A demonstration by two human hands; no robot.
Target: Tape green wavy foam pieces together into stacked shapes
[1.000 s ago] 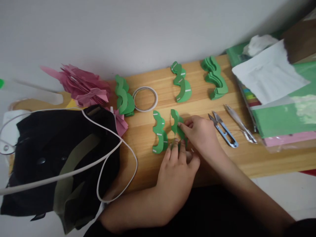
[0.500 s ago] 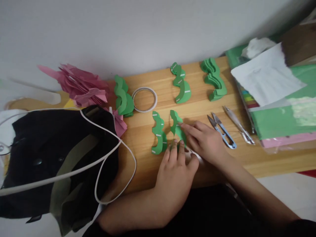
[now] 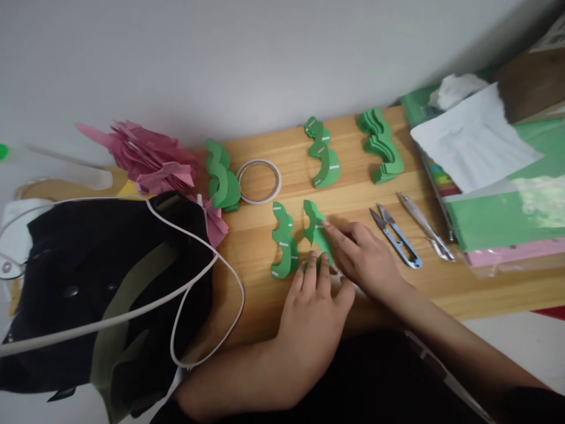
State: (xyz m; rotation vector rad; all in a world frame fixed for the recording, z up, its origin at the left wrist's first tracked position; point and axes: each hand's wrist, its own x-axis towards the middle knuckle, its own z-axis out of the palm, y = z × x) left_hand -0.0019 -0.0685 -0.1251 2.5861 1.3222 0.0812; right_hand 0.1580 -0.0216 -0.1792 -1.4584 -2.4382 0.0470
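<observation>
A wavy green paper cutout (image 3: 315, 228) lies on the wooden table (image 3: 441, 282) in front of me. My left hand (image 3: 314, 318) rests on its lower end, fingers together and pressing down. My right hand (image 3: 368, 259) lies flat beside it, its stretched fingers touching the cutout's right edge. Just left of it lies a second green cutout (image 3: 283, 247) with small white tape strips.
Thread snips (image 3: 397, 238) and a metal tool (image 3: 426, 225) lie right of my hands. A tape roll (image 3: 259, 181), more green cutouts (image 3: 324, 159) and a stack of them (image 3: 382, 152) sit further back. Pink folded paper (image 3: 148, 159), a black bag with white cord (image 3: 101, 282) and coloured sheets (image 3: 498, 194) flank the work.
My right hand has flattened and slid down along the cutout's right edge. My left hand has stayed on the lower end.
</observation>
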